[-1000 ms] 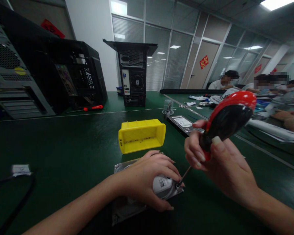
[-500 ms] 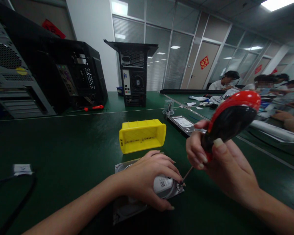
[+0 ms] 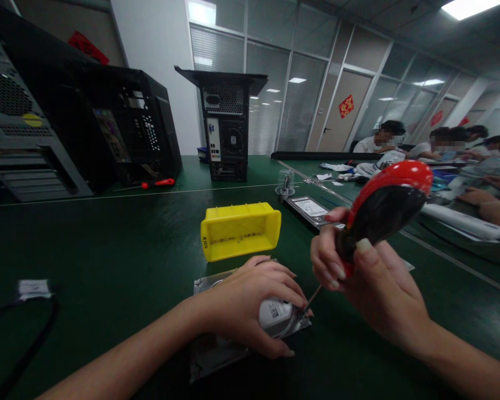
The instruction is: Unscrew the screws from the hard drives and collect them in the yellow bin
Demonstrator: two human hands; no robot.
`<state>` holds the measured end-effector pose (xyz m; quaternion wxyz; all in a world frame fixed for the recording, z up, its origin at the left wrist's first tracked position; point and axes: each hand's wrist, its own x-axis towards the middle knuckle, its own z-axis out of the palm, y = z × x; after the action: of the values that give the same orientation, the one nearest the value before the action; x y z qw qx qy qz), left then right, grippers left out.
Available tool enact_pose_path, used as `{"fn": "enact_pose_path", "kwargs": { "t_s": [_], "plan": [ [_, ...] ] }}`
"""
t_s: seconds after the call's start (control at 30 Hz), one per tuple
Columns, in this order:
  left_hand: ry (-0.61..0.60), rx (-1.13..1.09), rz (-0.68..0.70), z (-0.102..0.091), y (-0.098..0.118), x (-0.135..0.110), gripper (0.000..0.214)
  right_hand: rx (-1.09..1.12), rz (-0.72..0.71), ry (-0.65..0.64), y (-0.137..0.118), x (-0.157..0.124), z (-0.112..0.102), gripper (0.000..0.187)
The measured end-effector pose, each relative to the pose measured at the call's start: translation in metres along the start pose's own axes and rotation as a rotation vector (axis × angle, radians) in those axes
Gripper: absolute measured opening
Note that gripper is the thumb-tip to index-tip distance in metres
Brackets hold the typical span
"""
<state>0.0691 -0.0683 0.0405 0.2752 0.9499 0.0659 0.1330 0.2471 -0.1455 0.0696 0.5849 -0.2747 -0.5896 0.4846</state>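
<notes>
A silver hard drive (image 3: 274, 313) with a white label lies on the green table in front of me. My left hand (image 3: 254, 300) grips it from above, fingers over the far side and thumb along the near side, covering much of its top. My right hand (image 3: 362, 272) is wrapped round the red and black handle of a screwdriver (image 3: 385, 208). Its thin shaft slants down to the left, and the tip meets the drive's right corner, close to my left fingertips. Just beyond the drive stands a yellow plastic bin (image 3: 241, 230), its open side facing me.
Another hard drive (image 3: 310, 207) lies beyond my right hand, near a clear cup (image 3: 285, 180). Computer cases (image 3: 229, 128) stand at the back and left, with a second screwdriver (image 3: 158, 183) beside them. A cable (image 3: 33, 328) runs at left. Other people (image 3: 385, 136) sit at right.
The screwdriver handle and my right hand have shifted slightly left and down, with the tip still at the drive's corner. My left hand keeps its grip on the drive.
</notes>
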Motion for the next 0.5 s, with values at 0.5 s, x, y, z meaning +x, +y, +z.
{"fn": "enact_pose_path", "kwargs": {
  "t_s": [0.5],
  "plan": [
    [-0.001,-0.007,0.000,0.0010,-0.0007,-0.0003,0.043,0.005,-0.030,0.030,-0.0050,0.0036,0.0027,0.022]
  ]
}}
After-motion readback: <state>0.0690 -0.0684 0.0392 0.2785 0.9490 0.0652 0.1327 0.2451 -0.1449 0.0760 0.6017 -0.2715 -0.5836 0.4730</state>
